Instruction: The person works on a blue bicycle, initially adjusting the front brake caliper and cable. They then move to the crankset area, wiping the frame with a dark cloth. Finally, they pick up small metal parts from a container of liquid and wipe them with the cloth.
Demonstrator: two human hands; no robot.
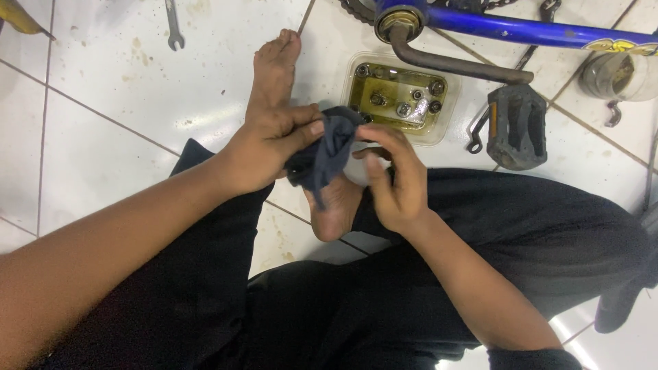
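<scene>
This looks like a home floor used as a makeshift bicycle repair spot. The floor (123,103) is white tile, stained with grease. A blue bicycle frame (521,29) lies on it with its crank arm (445,63) and black pedal (517,127). A clear tray (401,96) holds nuts and bearings in yellowish oil, and a spanner (173,26) lies nearby.

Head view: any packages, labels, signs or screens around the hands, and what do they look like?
Tray: clear plastic container on the floor tiles ahead of the hands, rounded rectangle, holding yellowish oil and small metal parts.
Decal: yellow sticker on the blue bike frame, top right.
Jar: greyish round container, right edge, partly cut off.
No signs or screens.
</scene>
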